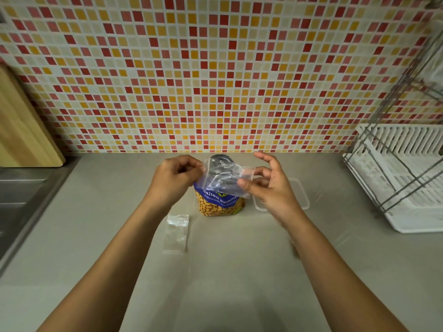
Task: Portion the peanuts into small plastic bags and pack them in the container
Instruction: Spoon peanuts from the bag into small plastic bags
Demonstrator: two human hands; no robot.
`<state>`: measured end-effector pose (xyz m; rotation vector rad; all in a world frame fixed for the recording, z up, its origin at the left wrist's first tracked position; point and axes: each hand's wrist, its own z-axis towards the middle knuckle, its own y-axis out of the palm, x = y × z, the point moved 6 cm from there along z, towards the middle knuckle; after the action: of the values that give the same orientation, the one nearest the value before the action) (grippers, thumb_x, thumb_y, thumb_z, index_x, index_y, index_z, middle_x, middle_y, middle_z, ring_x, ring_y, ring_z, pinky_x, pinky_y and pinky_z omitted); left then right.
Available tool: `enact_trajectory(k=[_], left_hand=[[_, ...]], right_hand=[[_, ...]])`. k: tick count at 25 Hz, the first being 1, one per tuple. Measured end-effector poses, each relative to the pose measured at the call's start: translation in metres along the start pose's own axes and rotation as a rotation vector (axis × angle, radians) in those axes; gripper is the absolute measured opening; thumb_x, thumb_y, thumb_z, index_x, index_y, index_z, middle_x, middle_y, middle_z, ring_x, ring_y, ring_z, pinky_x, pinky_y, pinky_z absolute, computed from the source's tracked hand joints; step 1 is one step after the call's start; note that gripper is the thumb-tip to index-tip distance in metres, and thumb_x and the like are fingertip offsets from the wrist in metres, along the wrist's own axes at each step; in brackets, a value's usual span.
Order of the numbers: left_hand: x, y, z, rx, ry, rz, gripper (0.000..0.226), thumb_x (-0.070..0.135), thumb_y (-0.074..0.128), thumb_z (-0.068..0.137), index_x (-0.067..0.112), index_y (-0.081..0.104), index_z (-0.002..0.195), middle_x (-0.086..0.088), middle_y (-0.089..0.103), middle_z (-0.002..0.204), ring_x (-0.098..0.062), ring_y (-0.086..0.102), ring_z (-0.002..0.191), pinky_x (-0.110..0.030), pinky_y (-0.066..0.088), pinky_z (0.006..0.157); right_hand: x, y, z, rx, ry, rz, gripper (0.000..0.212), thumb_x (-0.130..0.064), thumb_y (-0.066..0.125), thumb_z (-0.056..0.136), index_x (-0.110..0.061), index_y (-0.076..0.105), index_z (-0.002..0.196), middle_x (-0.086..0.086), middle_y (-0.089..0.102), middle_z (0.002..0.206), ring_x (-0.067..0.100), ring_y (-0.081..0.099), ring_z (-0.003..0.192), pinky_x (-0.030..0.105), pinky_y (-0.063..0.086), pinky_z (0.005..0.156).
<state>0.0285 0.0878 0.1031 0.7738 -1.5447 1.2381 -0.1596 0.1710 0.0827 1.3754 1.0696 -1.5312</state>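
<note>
Well, nearest me, low and left of centre, spare bags (177,233) lie flat on the counter (239,271). Mid-frame, my left hand (176,179) pinches one edge of a small clear bag (224,178), my right hand (268,185) the other, its remaining fingers loose. Behind it stands the peanut packet (219,204). I reckon the slick film could slip, or a knock could topple the packet. The container (299,195) sits just right, partly behind my right hand; dish rack (407,188) far right, cutting board (21,130) upper left.
</note>
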Motion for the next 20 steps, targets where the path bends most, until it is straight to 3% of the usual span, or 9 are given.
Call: enact_trajectory(k=[4, 6, 9, 12, 14, 16, 20], left_hand=[[0.002, 0.0, 0.007, 0.001, 0.01, 0.095, 0.009, 0.008, 0.06, 0.087, 0.012, 0.068, 0.089, 0.004, 0.067, 0.078, -0.008, 0.061, 0.072, -0.018, 0.048, 0.058], [0.001, 0.001, 0.01, 0.02, -0.004, 0.092, 0.008, 0.01, 0.06, 0.087, 0.012, 0.067, 0.088, 0.004, 0.067, 0.079, -0.008, 0.062, 0.073, -0.019, 0.049, 0.058], [-0.004, 0.002, 0.014, 0.011, -0.052, 0.057, 0.007, 0.01, 0.061, 0.086, 0.01, 0.068, 0.088, 0.003, 0.068, 0.078, -0.009, 0.063, 0.07, -0.017, 0.047, 0.055], [-0.001, 0.011, 0.015, -0.052, -0.038, 0.094, 0.01, 0.01, 0.061, 0.086, 0.013, 0.07, 0.086, 0.002, 0.069, 0.075, -0.001, 0.064, 0.061, -0.008, 0.045, 0.048], [0.002, 0.017, 0.014, -0.073, -0.021, 0.092, 0.011, 0.008, 0.062, 0.084, 0.015, 0.07, 0.083, 0.001, 0.07, 0.075, 0.002, 0.063, 0.058, -0.007, 0.045, 0.049], [0.005, 0.022, 0.012, -0.075, -0.007, 0.078, 0.014, 0.007, 0.063, 0.082, 0.018, 0.071, 0.078, -0.001, 0.071, 0.076, -0.006, 0.066, 0.066, -0.015, 0.051, 0.059], [0.008, 0.025, 0.012, -0.057, 0.02, 0.112, 0.015, 0.008, 0.065, 0.081, 0.02, 0.07, 0.074, 0.0, 0.071, 0.075, -0.013, 0.067, 0.073, -0.023, 0.054, 0.068]], right_hand=[[0.0, -0.005, 0.008, -0.017, 0.048, 0.155, 0.066, 0.002, 0.066, 0.08, -0.032, 0.038, 0.128, 0.002, 0.064, 0.098, 0.01, 0.066, 0.077, 0.021, 0.055, 0.067], [0.0, -0.005, 0.01, -0.026, 0.067, 0.108, 0.063, -0.004, 0.064, 0.083, -0.032, 0.035, 0.132, 0.003, 0.059, 0.115, 0.009, 0.063, 0.087, 0.017, 0.053, 0.071], [-0.009, -0.008, 0.01, -0.021, -0.078, -0.383, 0.07, -0.032, 0.069, 0.08, -0.031, 0.03, 0.139, -0.009, 0.038, 0.141, 0.003, 0.042, 0.12, 0.011, 0.036, 0.093], [-0.024, 0.009, 0.007, -0.147, -0.287, -0.781, 0.084, -0.05, 0.072, 0.071, -0.027, 0.032, 0.141, -0.011, 0.031, 0.146, 0.003, 0.026, 0.132, 0.016, 0.02, 0.105], [-0.028, 0.022, 0.01, -0.185, -0.349, -0.976, 0.091, -0.059, 0.072, 0.067, -0.025, 0.034, 0.141, -0.006, 0.035, 0.147, 0.011, 0.027, 0.136, 0.027, 0.016, 0.111], [-0.029, 0.028, 0.014, -0.135, -0.401, -1.096, 0.092, -0.064, 0.07, 0.064, -0.023, 0.038, 0.14, -0.003, 0.043, 0.143, 0.017, 0.033, 0.134, 0.036, 0.018, 0.113], [-0.026, 0.031, 0.018, -0.057, -0.465, -1.141, 0.083, -0.067, 0.067, 0.064, -0.022, 0.05, 0.131, -0.001, 0.057, 0.129, 0.021, 0.046, 0.124, 0.042, 0.026, 0.109]])
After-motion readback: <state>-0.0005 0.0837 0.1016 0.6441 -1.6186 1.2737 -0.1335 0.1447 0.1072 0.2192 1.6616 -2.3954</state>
